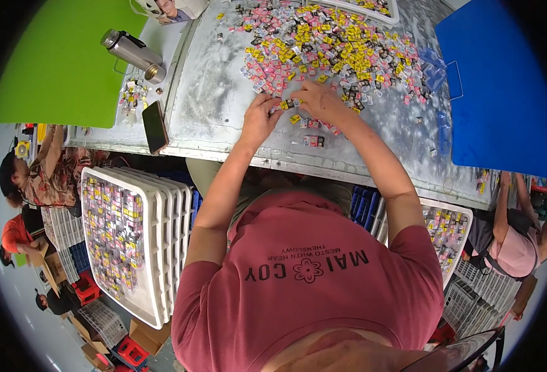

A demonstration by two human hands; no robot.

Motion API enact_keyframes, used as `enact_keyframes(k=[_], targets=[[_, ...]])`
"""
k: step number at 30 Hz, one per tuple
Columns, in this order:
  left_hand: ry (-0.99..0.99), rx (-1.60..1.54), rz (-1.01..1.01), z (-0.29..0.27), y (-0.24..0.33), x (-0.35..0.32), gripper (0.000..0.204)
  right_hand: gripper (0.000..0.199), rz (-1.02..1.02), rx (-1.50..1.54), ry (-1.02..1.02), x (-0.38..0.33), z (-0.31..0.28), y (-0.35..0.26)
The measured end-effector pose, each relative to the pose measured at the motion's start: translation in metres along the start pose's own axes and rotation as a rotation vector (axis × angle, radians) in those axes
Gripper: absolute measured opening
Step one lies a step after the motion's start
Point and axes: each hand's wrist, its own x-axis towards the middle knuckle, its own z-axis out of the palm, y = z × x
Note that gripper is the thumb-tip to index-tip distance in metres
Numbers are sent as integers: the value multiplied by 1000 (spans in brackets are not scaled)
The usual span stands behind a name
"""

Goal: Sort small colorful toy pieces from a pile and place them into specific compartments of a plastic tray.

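A large heap of small printed plastic blocks (348,46) in yellow, pink, white and black lies across the grey table top. At the heap's near edge, my left hand (263,123) is closed, thumb and fingers pinching a short row of small blocks (284,105). My right hand (324,104) reaches in from the other side with bent fingers against the row's right end; its fingertips are partly hidden. Just below the hands lie several loose yellow and pink blocks (295,118). Nearer the table edge a small group of blocks (313,141) sits together.
A phone (155,127), steel flask (130,51) and metal cup (155,73) are at the left. A green panel (56,62) and blue panel (497,87) flank the table. Stacked white trays (152,248) of blocks stand by my left arm; another tray (469,226) is right. People work nearby.
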Motion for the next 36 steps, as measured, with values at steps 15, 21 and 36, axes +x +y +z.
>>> enact_keyframes(k=[15,21,36], targets=[[-94,-75,48,-27,43,-17,29,31,-8,-2,71,-31,-26,-33],[-286,-179,87,-20,69,-61,29,34,171,91,-1,-106,-38,-79],[-289,-95,113,0,60,-66,23,38,267,145,37,-132,-17,-75]])
